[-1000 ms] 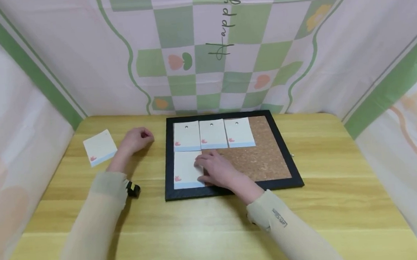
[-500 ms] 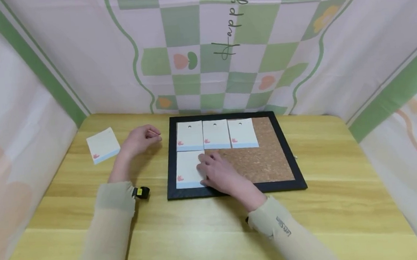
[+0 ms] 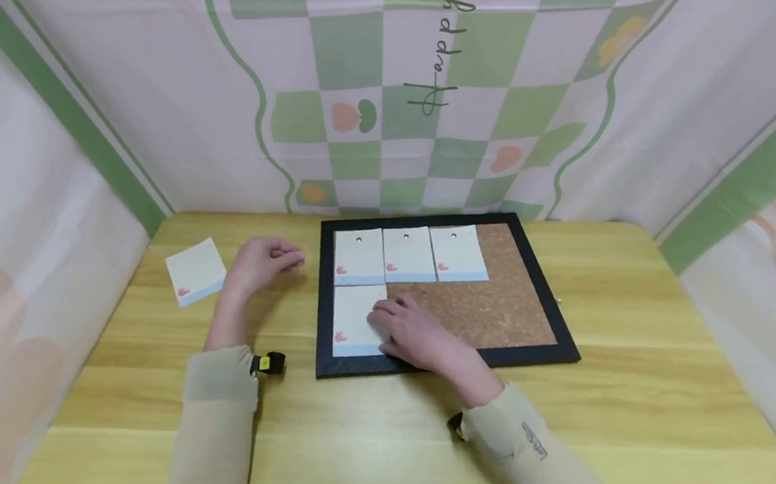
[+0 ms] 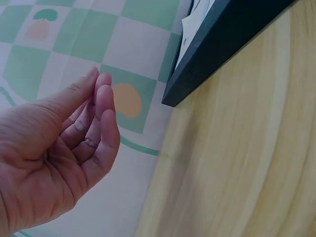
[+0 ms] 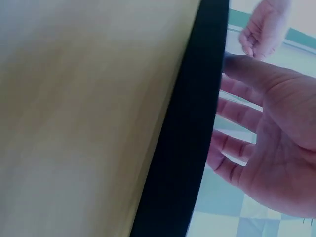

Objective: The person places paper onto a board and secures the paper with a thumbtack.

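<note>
My right hand (image 3: pixel 417 334) rests on the right edge of a cream note sheet (image 3: pixel 358 322) in the lower left of a cork board (image 3: pixel 482 310). Its fingers are spread and only lightly bent, partly hiding the sheet. This sheet has a pink print and a blue bottom band. Three matching sheets (image 3: pixel 408 255) line the top row, each with a small silver thumbtack (image 3: pixel 406 236). Left of the board, my left hand (image 3: pixel 263 263) is raised, thumb tip against the index fingertip and the other fingers curled; nothing shows between the tips.
Another cream sheet (image 3: pixel 196 272) lies on the wooden table (image 3: pixel 349 442) beyond the left forearm. A black frame (image 3: pixel 448 360) borders the board, and a small shiny object (image 3: pixel 559 301) sits by its right side. A checkered cloth (image 3: pixel 415 156) hangs behind.
My left hand has lifted slightly and shifted a little right, its fingertips pinched together. The right hand stays on the lower sheet. The whole view has shifted slightly.
</note>
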Action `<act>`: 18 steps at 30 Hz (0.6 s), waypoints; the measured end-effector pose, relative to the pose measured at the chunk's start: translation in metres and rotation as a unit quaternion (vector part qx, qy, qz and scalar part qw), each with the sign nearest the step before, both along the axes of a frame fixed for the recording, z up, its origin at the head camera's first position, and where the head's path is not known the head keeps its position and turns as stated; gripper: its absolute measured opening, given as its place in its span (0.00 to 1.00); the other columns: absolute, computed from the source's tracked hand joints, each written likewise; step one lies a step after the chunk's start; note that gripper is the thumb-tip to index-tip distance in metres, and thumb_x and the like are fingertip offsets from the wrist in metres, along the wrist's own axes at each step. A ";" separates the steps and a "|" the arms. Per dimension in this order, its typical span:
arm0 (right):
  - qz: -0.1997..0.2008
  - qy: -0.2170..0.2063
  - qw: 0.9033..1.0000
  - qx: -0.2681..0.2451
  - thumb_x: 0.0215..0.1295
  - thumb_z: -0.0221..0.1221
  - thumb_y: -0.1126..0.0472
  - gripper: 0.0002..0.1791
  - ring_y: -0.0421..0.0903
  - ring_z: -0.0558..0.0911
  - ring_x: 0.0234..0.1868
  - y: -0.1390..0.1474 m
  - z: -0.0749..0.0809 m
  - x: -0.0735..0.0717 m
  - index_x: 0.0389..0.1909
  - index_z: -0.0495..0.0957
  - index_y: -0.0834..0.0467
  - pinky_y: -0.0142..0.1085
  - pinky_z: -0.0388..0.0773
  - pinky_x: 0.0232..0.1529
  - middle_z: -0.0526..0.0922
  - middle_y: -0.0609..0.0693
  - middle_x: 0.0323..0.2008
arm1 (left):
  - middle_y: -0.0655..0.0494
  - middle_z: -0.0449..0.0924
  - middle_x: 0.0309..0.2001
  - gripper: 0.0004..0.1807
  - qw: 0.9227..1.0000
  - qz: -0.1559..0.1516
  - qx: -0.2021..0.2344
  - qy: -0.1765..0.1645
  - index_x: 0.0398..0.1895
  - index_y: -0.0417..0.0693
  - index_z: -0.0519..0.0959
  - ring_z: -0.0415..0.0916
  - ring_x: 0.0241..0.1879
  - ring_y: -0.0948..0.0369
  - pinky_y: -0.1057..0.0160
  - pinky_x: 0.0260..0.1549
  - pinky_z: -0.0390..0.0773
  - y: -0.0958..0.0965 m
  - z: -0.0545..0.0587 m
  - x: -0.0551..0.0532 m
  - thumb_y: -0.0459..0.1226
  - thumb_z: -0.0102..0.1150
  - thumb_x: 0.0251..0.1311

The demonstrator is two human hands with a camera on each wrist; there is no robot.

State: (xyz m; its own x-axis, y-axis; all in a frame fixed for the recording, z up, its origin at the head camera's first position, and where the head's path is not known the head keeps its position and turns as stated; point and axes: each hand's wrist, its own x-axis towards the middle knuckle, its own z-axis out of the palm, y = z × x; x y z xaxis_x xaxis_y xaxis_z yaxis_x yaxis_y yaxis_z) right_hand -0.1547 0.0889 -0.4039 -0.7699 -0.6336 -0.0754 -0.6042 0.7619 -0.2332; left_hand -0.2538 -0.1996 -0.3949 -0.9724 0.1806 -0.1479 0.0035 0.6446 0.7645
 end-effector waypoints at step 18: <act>-0.001 -0.060 0.998 -0.037 0.64 0.66 0.62 0.22 0.60 0.69 0.68 0.008 0.005 -0.002 0.59 0.80 0.58 0.54 0.69 0.68 0.75 0.57 0.67 | 0.52 0.87 0.42 0.10 0.998 -0.050 -0.023 0.040 0.42 0.49 0.81 0.84 0.42 0.55 0.57 0.44 0.84 0.011 -0.004 -0.001 0.45 0.57 0.71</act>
